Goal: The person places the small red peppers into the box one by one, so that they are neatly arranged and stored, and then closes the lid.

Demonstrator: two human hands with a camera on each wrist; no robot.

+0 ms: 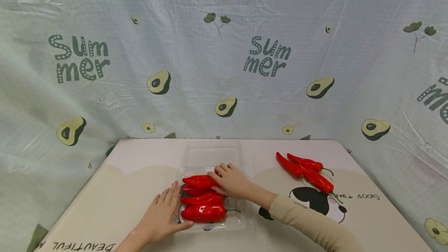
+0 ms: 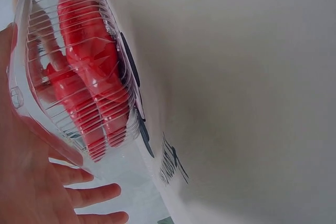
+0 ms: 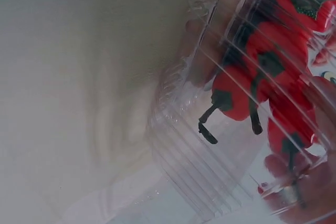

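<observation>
A clear plastic clamshell box (image 1: 241, 221) sits at the front middle of the table, its lid (image 1: 213, 154) laid back. Several red chili peppers (image 1: 204, 213) lie crosswise in it, one behind another, stems to the right. My right hand (image 1: 229, 182) reaches over the box's right side and grips the rearmost red chili pepper (image 1: 197, 182) at its stem end; the palm side is hidden in the head view. My left hand (image 1: 159, 215) rests along the box's left wall with its fingers straight. Through the ribbed wall, the left wrist view shows red peppers (image 2: 89, 51).
Three more red chili peppers (image 1: 316, 180) lie in a loose group on the right of the table (image 1: 140, 193). A printed curtain (image 1: 189, 49) hangs behind and along both sides. The table's back edge lies just beyond the lid.
</observation>
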